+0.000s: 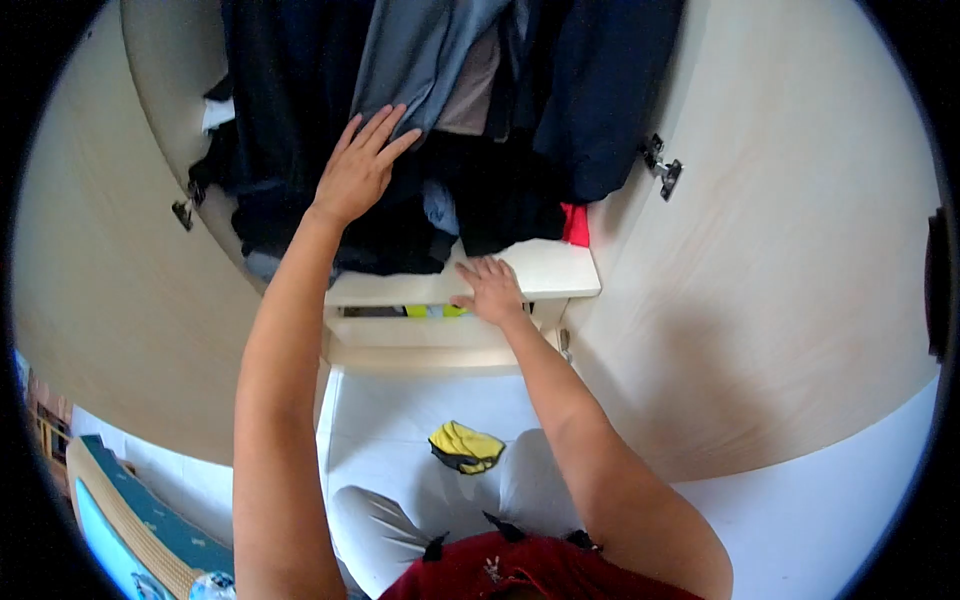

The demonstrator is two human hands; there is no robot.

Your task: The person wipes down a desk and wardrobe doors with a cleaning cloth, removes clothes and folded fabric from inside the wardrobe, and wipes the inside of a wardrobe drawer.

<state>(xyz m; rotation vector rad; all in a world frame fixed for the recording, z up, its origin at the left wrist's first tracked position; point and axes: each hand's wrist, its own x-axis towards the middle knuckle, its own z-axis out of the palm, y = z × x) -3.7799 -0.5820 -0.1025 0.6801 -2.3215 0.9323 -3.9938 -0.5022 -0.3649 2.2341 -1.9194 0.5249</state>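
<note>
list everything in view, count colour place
hanging clothes: several, mostly dark, upper middle
grey garment: 1, grey, among them
shelf: 1, cream, centre
clothes pile: 1, mostly black, on shelf
red item: 1, red, pile's right end
bright item: count unclear, yellow-green, below shelf
doors: 2, pale wood, both sides
hinges: 2+, dark, door edges
cloth: 1, yellow and black, on floor
unidentified item: 1, teal and tan, lower left
trousers: 1, pale grey, bottom
top: 1, dark red, bottom
left grip: 1, bare, on grey garment
right grip: 1, bare, shelf edge
</note>
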